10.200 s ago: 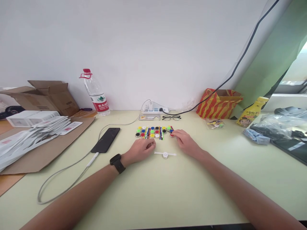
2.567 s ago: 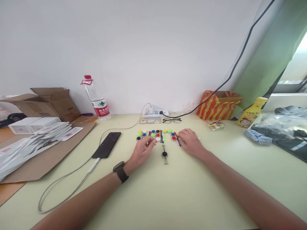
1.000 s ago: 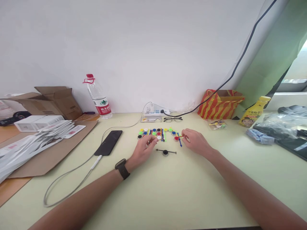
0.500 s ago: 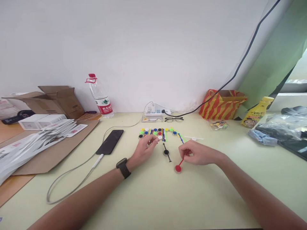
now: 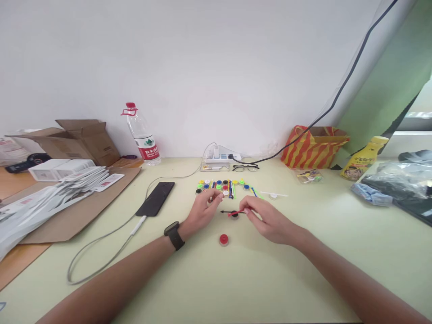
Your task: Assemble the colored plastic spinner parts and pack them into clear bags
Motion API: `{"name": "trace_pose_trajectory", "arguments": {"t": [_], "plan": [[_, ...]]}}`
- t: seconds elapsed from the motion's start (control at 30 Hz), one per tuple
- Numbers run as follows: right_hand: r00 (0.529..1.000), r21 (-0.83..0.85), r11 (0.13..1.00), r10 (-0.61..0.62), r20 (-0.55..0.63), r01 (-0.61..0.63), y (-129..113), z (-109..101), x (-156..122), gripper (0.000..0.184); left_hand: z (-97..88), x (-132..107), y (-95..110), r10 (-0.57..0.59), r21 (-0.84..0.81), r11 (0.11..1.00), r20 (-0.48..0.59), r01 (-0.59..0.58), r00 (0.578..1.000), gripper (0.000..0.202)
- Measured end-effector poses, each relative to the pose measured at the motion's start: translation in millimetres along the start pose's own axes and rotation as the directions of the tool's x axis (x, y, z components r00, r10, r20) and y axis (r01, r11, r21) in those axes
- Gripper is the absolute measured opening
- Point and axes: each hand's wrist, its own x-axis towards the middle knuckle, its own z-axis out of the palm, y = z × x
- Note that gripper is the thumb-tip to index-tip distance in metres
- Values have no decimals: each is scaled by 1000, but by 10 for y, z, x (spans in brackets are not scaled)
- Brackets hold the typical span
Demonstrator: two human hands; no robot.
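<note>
"On the near part of the table (image 5: 202, 288), what do you see first?"

"I see a red disc (image 5: 223, 240), with a clear part under its red top. It rests flat on the table, nearest to the body of the person."

"And the right hand (image 5: 268, 221)?"

"It is a little farther. Its thumb and fingers pinch a red stick (image 5: 237, 212) by one end. The other end points to the left, passing over or in front of a black disc (image 5: 235, 217). If they touch, I cannot tell."

"Does the black disc carry something?"

"Yes, a black stick (image 5: 225, 212) lies across it, with its arrow-shaped end to the left."

"How is the left hand (image 5: 203, 206)?"

"It is half curled, and a watch (image 5: 174, 235) is on its wrist. The thumb and forefinger are near each other, but whether they hold something, I cannot tell."

"What lies beside and behind the hands?"

"To the left, a dark phone (image 5: 155, 199) with a cable (image 5: 138, 226). Just behind the left hand, small coloured discs (image 5: 219, 182) with thin sticks (image 5: 231, 189) between them. To the right, a white stick (image 5: 281, 195) on a white disc (image 5: 273, 196)."

"And farthest, near the wall (image 5: 216, 76)?"

"Eyeglasses (image 5: 245, 168), a power strip (image 5: 222, 157), at left a big water bottle (image 5: 148, 146), at right a striped bag (image 5: 305, 150)."
</note>
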Motion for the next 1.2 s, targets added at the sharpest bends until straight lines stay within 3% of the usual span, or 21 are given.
{"name": "trace_pose_trajectory", "arguments": {"t": [0.1, 0.37, 0.67, 0.8, 0.97, 1.07, 1.2], "plan": [[997, -41, 999, 9, -72, -12, 73, -7, 19, 19, 4, -1, 2, -7, -3, 1000, -2, 7, 1000, 30], [988, -259, 954, -145, 51, 153, 134, 176, -5, 20, 6, 8, 9, -3, -24, 1000, -8, 2, 1000, 29], [995, -321, 943, -64, 78, 86, 230, 247, 15, 18, 30, 18, -23, 3, -17, 1000, -8, -3, 1000, 28], [987, -317, 948, 41, 156, 11, 177, 91, 11, 13, 30, 21, -28, 10, -14, 1000, -4, -10, 1000, 28], [915, -340, 931, 245, 321, -130, 197, -354, -54, 7, 25, 17, -35, 8, -12, 1000, 4, -8, 1000, 28], [902, -469, 854, 365, 232, -225, 360, -560, -77, 8, 26, 12, -44, 2, -17, 1000, 9, -2, 1000, 27], [898, -672, 655, 438, -37, -347, 577, -650, -47, 16, 36, 10, -60, -6, -11, 1000, 11, 6, 1000, 28]]}}
